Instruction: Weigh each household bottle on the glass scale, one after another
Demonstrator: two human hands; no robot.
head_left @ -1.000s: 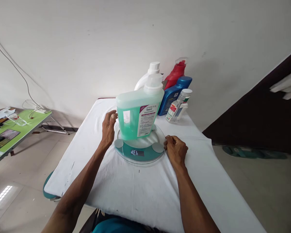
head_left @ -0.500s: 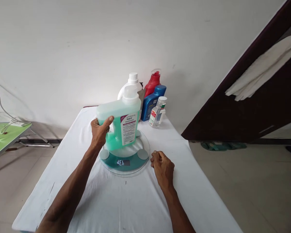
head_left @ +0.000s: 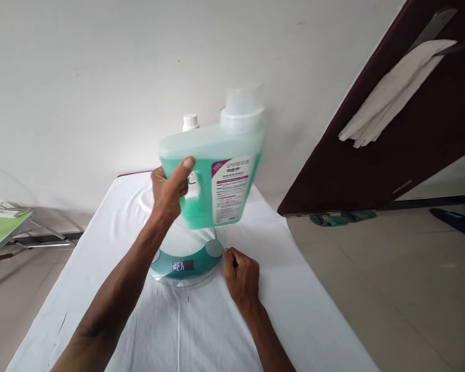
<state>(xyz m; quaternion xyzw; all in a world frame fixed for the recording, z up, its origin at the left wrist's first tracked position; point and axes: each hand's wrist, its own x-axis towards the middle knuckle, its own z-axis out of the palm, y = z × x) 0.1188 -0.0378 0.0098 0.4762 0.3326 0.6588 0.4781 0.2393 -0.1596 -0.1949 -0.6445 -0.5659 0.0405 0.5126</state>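
Observation:
My left hand grips the handle of a large jug of green liquid with a clear cap and a white label. The jug hangs in the air, tilted, above a round glass scale with a teal base and a lit display. My right hand rests curled in a loose fist on the white cloth, touching the scale's right rim. The white cap of another bottle shows behind the jug; the other bottles at the back are hidden by it.
The scale sits on a table covered with a white cloth. A dark door with a pale cloth hung on it stands to the right. A green table corner is at the far left. Sandals lie on the floor.
My left hand closed on the jug's handle and lifted the jug off the scale, up and slightly right. My right hand stayed at the scale's rim. The view shifted right.

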